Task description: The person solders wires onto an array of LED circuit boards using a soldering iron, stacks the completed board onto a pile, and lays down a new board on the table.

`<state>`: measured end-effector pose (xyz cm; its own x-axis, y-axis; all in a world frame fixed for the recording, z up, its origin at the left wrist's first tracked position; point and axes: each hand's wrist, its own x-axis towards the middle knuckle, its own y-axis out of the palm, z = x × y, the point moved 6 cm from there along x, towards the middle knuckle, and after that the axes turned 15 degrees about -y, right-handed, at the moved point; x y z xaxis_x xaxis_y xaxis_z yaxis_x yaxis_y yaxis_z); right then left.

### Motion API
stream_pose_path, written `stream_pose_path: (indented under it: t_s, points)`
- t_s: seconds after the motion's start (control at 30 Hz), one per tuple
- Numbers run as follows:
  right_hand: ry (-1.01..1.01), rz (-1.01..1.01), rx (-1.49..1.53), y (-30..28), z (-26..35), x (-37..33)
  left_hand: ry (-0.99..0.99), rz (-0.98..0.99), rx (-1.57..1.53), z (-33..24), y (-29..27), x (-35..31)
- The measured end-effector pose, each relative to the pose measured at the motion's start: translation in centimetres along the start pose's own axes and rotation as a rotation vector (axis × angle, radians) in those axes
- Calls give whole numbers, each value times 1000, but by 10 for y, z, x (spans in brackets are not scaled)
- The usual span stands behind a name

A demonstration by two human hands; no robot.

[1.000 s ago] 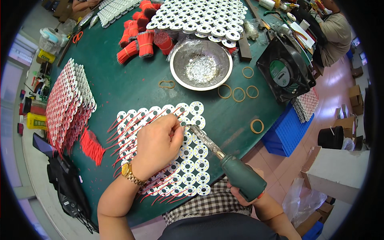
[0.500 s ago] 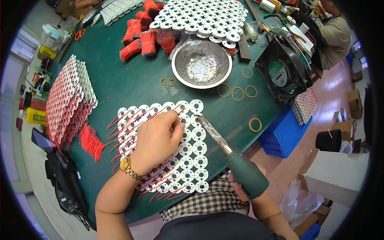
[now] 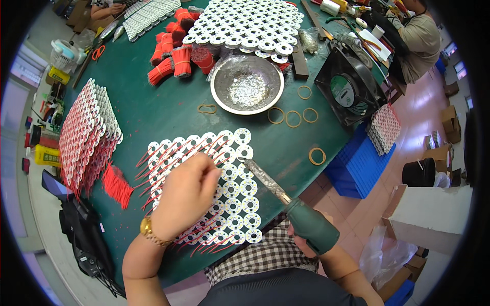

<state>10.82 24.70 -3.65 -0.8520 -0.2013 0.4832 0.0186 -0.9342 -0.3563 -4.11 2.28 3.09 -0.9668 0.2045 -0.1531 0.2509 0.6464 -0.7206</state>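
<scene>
A panel of round white LED boards [image 3: 250, 204] lies on the green table in front of me, with thin red wires [image 3: 145, 176] trailing left from many of them. My left hand [image 3: 185, 188], a gold watch at its wrist, is over the panel's middle. Its fingers are pinched, and a bit of red wire seems to show at the fingertips. In my right hand [image 3: 301, 244] is a soldering iron [image 3: 314, 227] with a green handle. Its tip touches or hovers just above a board near the far right corner. The handle partly hides my right fingers.
A metal bowl [image 3: 247, 84] stands beyond the panel, with rubber bands [image 3: 293, 119] nearby. Red wire bundles [image 3: 182, 62] and stacked boards [image 3: 245, 23] lie behind. A black fan [image 3: 349, 86] is at right, another board stack [image 3: 87, 132] and loose red wires [image 3: 117, 186] at left. Co-workers sit farther off.
My left hand has drawn back slightly toward the lower left. The iron's tip has shifted a little toward me on the board. The whole view has shifted slightly.
</scene>
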Motion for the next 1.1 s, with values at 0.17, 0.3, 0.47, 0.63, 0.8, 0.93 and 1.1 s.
stream_pose_path:
  t_s: [0.17,0.3,0.47,0.63,0.8,0.93,1.1]
  points:
    - [-145,78,-113,2,18,21,-45,28,122,10,19,6]
    - [-62,63,-29,6,15,24,-68,47,139,12,21,7]
    - [-61,69,-29,8,15,23,-17,2,166,11,20,7]
    - [-105,75,-30,9,16,24,-11,7,188,10,21,6]
    - [-99,94,-41,9,17,24,-3,4,197,10,22,7]
    - [-110,79,1,8,16,21,-5,2,211,9,22,7]
    - [40,21,106,8,3,-3,-13,18,215,9,23,9]
